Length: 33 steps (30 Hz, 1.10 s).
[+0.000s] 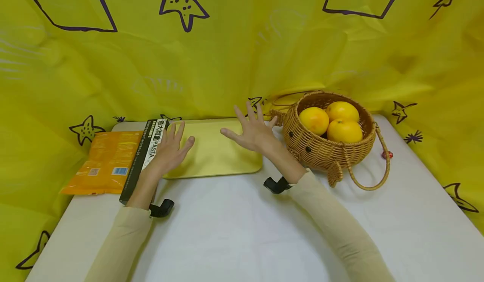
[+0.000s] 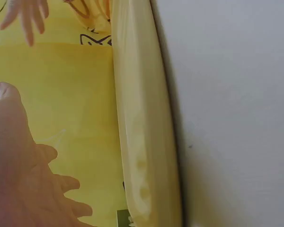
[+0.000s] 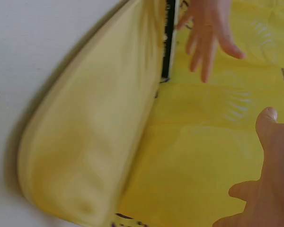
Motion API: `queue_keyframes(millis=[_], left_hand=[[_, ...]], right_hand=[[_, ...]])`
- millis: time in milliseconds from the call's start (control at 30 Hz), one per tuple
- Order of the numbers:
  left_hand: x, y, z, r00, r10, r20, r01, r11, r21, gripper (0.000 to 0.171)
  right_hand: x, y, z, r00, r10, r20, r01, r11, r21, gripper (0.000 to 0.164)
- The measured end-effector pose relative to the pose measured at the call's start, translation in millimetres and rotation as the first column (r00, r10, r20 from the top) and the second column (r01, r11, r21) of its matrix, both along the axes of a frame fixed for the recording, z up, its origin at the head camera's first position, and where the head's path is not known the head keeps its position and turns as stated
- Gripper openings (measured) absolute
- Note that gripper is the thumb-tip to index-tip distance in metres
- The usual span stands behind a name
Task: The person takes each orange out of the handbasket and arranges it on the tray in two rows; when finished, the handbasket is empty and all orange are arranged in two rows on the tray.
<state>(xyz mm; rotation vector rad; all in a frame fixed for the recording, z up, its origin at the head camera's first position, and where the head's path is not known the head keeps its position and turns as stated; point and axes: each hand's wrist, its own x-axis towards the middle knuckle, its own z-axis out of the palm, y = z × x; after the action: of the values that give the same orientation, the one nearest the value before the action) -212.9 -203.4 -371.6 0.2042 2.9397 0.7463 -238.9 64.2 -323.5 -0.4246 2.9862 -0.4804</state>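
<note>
In the head view my left hand [image 1: 170,149] is held up with fingers spread, overlapping a dark pasta box [image 1: 138,168] and the left end of a yellow tray [image 1: 211,147]. My right hand [image 1: 255,130], its fingers also spread, hovers by the tray's right end, left of a wicker basket [image 1: 321,151]. Neither hand holds anything. Both wrist views show the tray [image 2: 137,109] lying on the white table, with the thumb and fingertips of the nearer hand [image 3: 270,179] apart from it.
Three yellow-orange fruits [image 1: 342,130] sit in the basket, whose rope handle [image 1: 385,164] hangs down on the right. Left of the box lies an orange packet [image 1: 113,160]. A small red item [image 1: 387,154] rests right of the basket. Yellow patterned cloth [image 1: 227,63] rises behind the white table [image 1: 234,231].
</note>
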Motion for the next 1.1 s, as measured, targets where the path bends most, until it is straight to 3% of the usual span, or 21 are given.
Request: queue_keyframes(millis=[100, 267, 500, 767, 933, 1100], left_hand=[[7.5, -5, -1.0, 1.0, 0.012, -0.02, -0.011, 0.999, 0.044, 0.086], [17.4, -16, 2.8, 0.997, 0.027, -0.069, -0.025, 0.999, 0.04, 0.088], [24.4, -29, 11.0, 0.998, 0.033, -0.049, -0.028, 0.995, 0.095, 0.084], [30.0, -11, -5.8, 1.0, 0.013, -0.011, -0.011, 0.982, 0.19, 0.084], [39.4, 2, -17.8, 1.0, 0.019, -0.002, -0.019, 0.986, 0.165, 0.088], [43.1, 6, -22.5, 1.0, 0.025, 0.003, -0.025, 0.995, 0.095, 0.092]], right_hand=[[7.2, 6, 19.7, 0.999, 0.042, -0.016, -0.043, 0.998, -0.042, 0.087], [20.5, 19, 47.6, 0.992, 0.129, -0.001, -0.128, 0.98, -0.151, 0.082], [26.2, 35, 64.8, 0.975, 0.222, 0.019, -0.208, 0.938, -0.276, 0.08], [12.0, 56, 84.1, 0.976, 0.216, 0.022, -0.204, 0.947, -0.25, 0.081], [-3.7, 89, 105.7, 0.98, 0.16, 0.116, -0.126, 0.957, -0.262, 0.077], [-22.3, 127, 119.5, 0.974, 0.144, 0.175, -0.08, 0.941, -0.328, 0.072]])
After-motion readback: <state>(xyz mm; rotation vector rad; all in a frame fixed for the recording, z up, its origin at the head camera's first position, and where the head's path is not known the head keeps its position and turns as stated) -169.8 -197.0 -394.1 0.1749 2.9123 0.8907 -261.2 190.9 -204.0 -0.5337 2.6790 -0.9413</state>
